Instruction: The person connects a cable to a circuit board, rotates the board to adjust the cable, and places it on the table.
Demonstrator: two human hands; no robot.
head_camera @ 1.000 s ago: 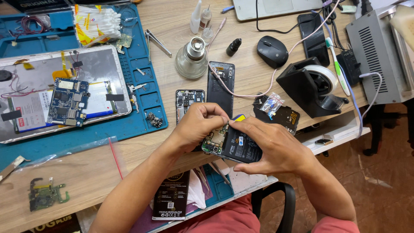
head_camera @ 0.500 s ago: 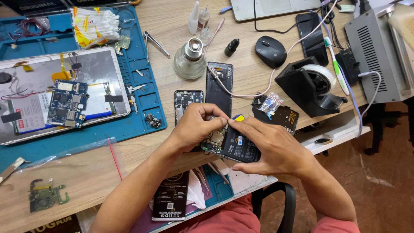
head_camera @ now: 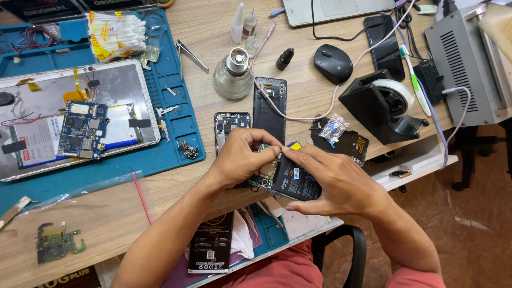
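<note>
A clear bag of cotton swabs [head_camera: 116, 34] lies at the mat's top, a small clear bag with blue bits [head_camera: 333, 128] by the tape dispenser, a black carton [head_camera: 210, 246] at the desk's near edge, and a dark phone screen [head_camera: 385, 44] beside the mouse.

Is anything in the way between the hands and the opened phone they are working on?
No, nothing visible is in the way. The left hand and the right hand are both already on the opened phone, held just above the wooden table. The left fingers pinch at its top edge, near the green board.

Black mouse [head_camera: 333, 63], tape dispenser [head_camera: 385, 105], opened tablet [head_camera: 74, 117]
</note>
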